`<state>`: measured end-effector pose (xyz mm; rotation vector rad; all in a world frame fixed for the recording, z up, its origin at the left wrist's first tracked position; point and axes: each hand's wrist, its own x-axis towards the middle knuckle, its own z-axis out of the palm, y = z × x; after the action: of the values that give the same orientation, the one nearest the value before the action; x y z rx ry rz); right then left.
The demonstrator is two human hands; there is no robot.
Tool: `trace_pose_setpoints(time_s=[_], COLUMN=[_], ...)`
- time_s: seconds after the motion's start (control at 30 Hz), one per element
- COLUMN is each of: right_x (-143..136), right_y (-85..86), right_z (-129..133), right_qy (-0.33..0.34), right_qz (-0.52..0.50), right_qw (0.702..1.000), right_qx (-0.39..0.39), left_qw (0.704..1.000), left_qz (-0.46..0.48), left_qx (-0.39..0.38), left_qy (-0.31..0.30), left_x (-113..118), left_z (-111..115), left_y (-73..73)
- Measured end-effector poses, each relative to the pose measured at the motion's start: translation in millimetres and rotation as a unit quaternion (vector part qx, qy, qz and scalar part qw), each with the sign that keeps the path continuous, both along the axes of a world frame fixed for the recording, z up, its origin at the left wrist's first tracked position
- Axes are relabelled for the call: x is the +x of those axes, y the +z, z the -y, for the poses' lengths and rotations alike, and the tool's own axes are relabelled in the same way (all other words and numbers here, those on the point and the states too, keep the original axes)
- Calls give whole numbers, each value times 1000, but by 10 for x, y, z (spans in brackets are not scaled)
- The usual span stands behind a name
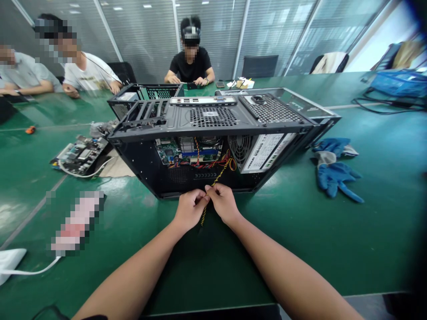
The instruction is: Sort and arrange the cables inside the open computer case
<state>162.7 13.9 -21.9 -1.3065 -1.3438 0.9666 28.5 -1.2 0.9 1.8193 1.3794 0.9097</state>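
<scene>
At the near left of the glossy green worktop (253, 249) sits a white plastic block (10, 262), and a white cord (35, 272) runs from beside it to a pixelated flat slab (77, 222). Further in, the person's bare left hand (191, 208) and bare right hand (224, 202) meet, almost touching. The fingers of both are pinching a thin twisted yellow-and-black cable (220, 174); its loose end slants down toward the person, and I can't tell whether it touches the worktop. The other way, it runs up into an open black metal computer case (200, 132), joining a tangle of coloured wires beside a power supply with a white label (267, 153). A green circuit board (191, 153) shows inside, left of that. Crumpled blue gloves (335, 175) lie to the right of the case; a loose circuit board (80, 154) lies to its left, near some brown cardboard (118, 167). Behind stands another black metal frame (150, 92), and at the far side a person in a black T-shirt (191, 64) sits with both hands at a small dark object (193, 86).
</scene>
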Motion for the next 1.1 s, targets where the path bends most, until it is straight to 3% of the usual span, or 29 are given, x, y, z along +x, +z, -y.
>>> trace_pose_setpoints(time_s=[0.47,1.1], right_x=[1,16], right_y=[33,14], right_z=[10,6], right_qy=[-12,-2], right_qz=[27,23], right_qw=[1000,1000], right_qx=[2,-10], left_qw=[997,998], left_qz=[-28,-29], left_qx=[67,62], left_qy=[-5,3], left_x=[-15,-9], left_z=[-9,-15], left_y=[-122,-79])
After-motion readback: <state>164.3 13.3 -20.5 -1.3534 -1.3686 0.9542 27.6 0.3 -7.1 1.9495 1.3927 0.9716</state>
